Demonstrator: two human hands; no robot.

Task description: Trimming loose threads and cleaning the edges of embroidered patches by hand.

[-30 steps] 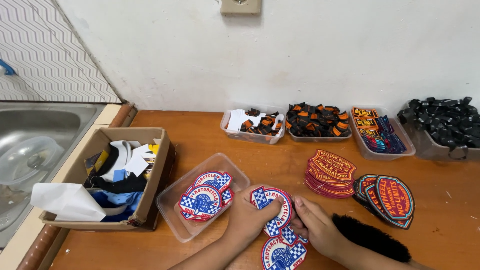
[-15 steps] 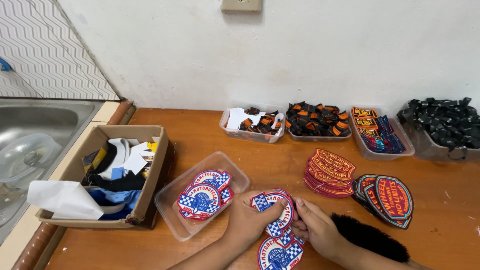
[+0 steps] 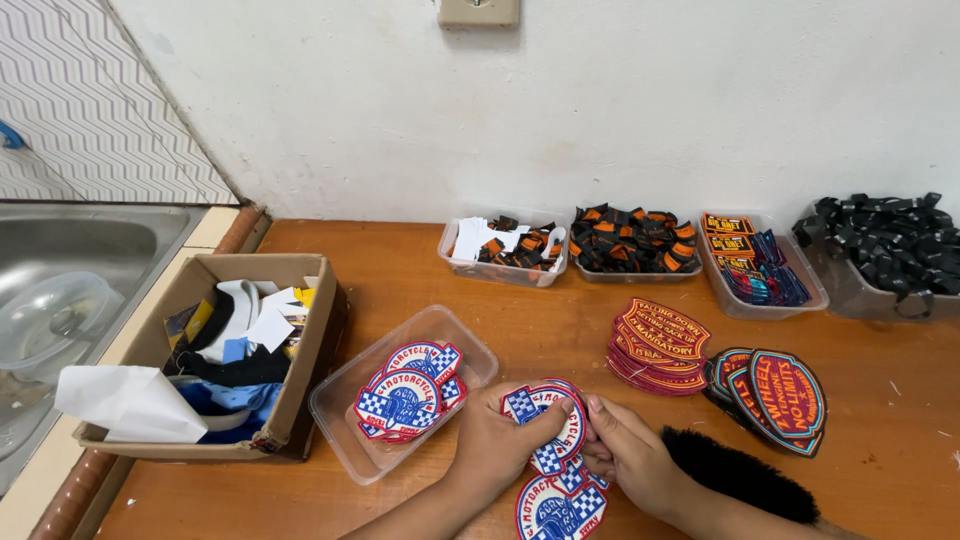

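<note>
My left hand [image 3: 500,446] and my right hand [image 3: 630,456] meet over a round red, white and blue embroidered patch [image 3: 540,412] on the wooden table [image 3: 400,270]. Both hands pinch this patch at its edge, left fingers on top, right fingers at its right side. More of the same patches [image 3: 560,505] lie just below it, toward me. To the left a clear plastic tray [image 3: 345,410] holds a few similar patches [image 3: 407,390]. A black brush [image 3: 740,475] lies under my right forearm.
A stack of red oval patches [image 3: 660,345] and dark shield-shaped patches [image 3: 775,392] lie to the right. Several clear trays of small labels [image 3: 505,245] and black straps [image 3: 885,250] line the wall. A cardboard box [image 3: 310,340] of scraps stands left, beside a steel sink [image 3: 60,260].
The hands have stayed on the round patch, shifting it slightly up the table. The view has tilted a little, showing more of the patches below.
</note>
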